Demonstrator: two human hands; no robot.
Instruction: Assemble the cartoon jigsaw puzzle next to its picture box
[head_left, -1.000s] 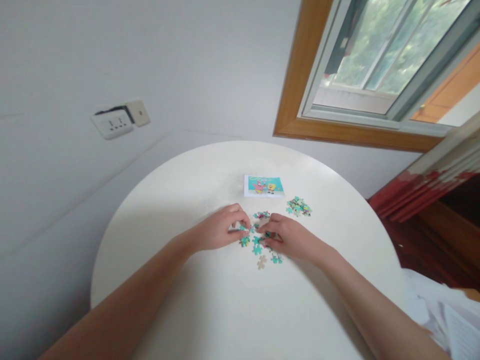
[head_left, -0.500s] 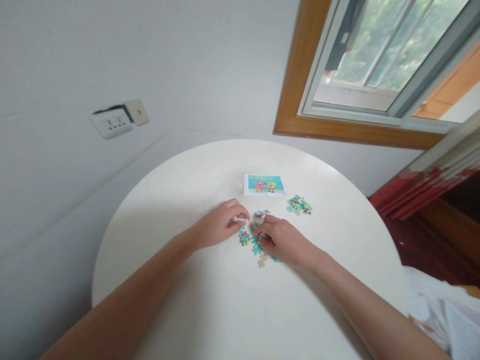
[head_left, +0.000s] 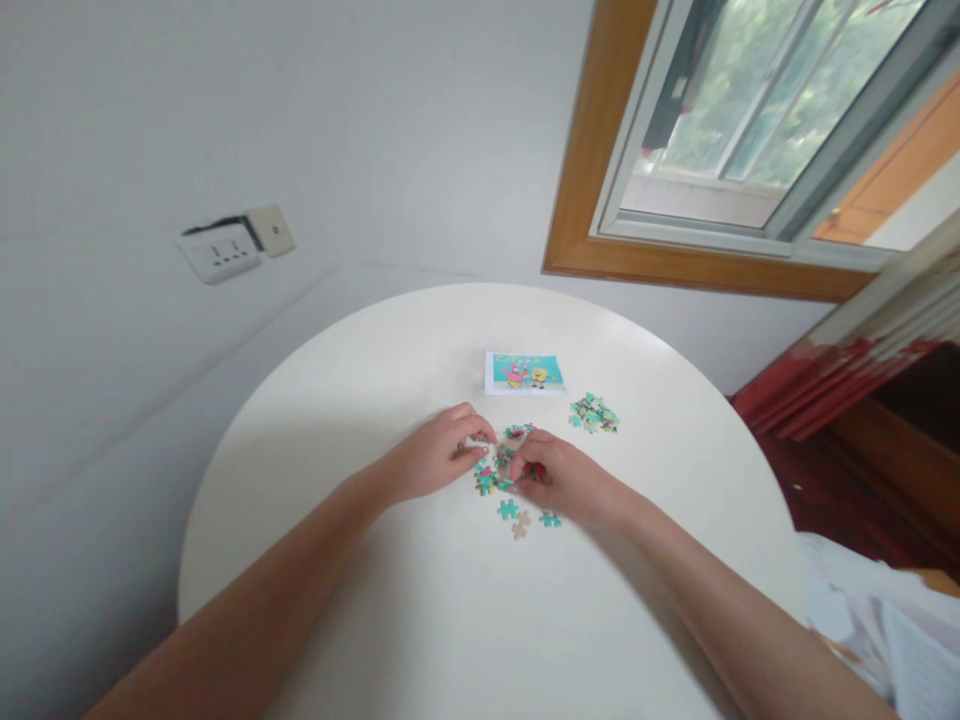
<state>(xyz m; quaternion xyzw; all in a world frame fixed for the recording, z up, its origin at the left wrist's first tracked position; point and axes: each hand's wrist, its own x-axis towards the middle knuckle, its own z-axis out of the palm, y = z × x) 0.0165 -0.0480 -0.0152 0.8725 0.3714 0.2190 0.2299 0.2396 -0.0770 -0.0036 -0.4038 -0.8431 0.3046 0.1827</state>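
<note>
On the round white counter (head_left: 360, 400), one card (head_left: 523, 372) serves as landmark: just below it the left hand (head_left: 439, 455) and right hand (head_left: 559, 478) meet over a loose cluster of pieces (head_left: 495, 470), fingertips of both pinched on pieces there, though which piece each grips is too small to tell. Three single pieces (head_left: 525, 516) lie apart just below the cluster, two teal and one tan, and a second small pile (head_left: 594, 413) sits to the lower right of the card, well clear of both hands.
</note>
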